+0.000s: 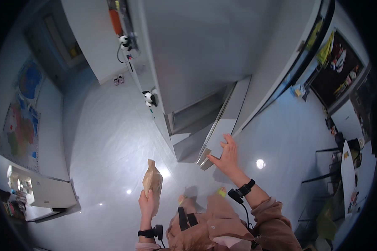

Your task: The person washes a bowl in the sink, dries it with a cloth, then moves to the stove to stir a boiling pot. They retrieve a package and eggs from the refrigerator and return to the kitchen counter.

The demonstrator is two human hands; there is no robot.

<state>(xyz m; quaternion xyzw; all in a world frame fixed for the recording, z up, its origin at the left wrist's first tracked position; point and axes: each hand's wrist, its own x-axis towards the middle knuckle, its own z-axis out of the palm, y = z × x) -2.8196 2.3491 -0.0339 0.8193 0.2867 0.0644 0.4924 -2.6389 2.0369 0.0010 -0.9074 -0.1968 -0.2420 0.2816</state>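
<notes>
My left hand [147,202] grips the lower part of a tan, crumpled packet [152,180], held upright over the floor. Its contents are hidden. My right hand [227,153] is at the near end of a light-coloured, partly opened lower door or drawer front [224,125]. The thumb touches its corner and the other fingers lie spread along the outer side. This front belongs to a tall grey cabinet or refrigerator [204,53]. Behind the front, a dark gap [199,114] shows part of the compartment, with its inside mostly hidden.
Panda figures [150,98] are fixed along the unit's left side. Small shoes [118,79] stand by the far wall. To the right are a white table [348,178] and dark-legged chairs. A white cabinet [51,189] stands at left below a wall map [22,135].
</notes>
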